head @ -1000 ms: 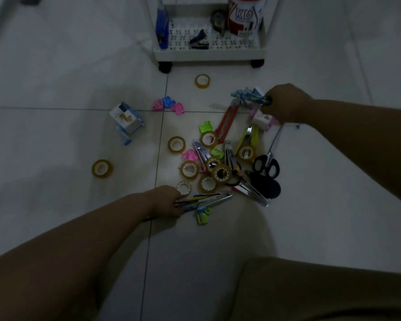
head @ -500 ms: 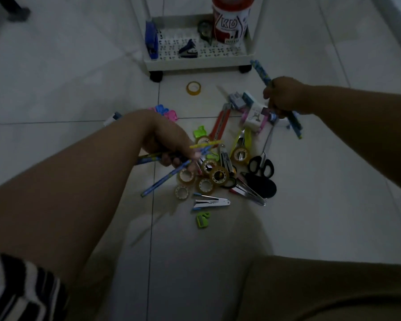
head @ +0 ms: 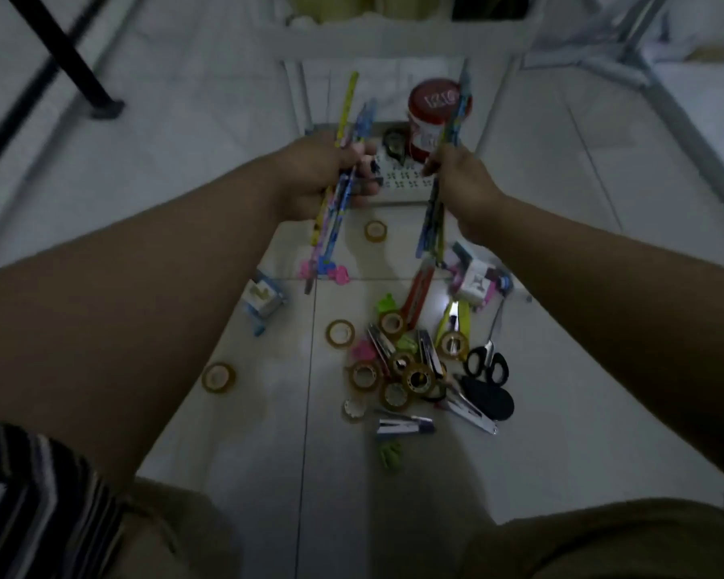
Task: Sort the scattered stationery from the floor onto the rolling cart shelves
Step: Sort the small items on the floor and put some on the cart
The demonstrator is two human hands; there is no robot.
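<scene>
My left hand (head: 325,177) grips a bunch of patterned pencils (head: 352,114) that stand nearly upright. My right hand (head: 462,183) holds a second bunch of blue patterned pencils (head: 456,114). Both hands are raised in front of the white rolling cart (head: 398,190), whose bottom shelf carries a red canister (head: 429,119) and a dark tape dispenser (head: 393,146). On the floor below lies a pile of stationery: several tape rolls (head: 364,376), black scissors (head: 487,363), a silver stapler (head: 402,425), box cutters (head: 416,292) and coloured clips (head: 327,271).
A small blue and white box (head: 262,300) lies left of the pile, with lone tape rolls (head: 218,377) nearby. A black furniture leg (head: 80,64) stands at the far left, and a metal frame (head: 669,89) at the far right. My knees fill the bottom edge.
Both hands have lifted their pencil bunches off the floor pile and brought them up and together in front of the cart. The view has tilted up toward the cart.
</scene>
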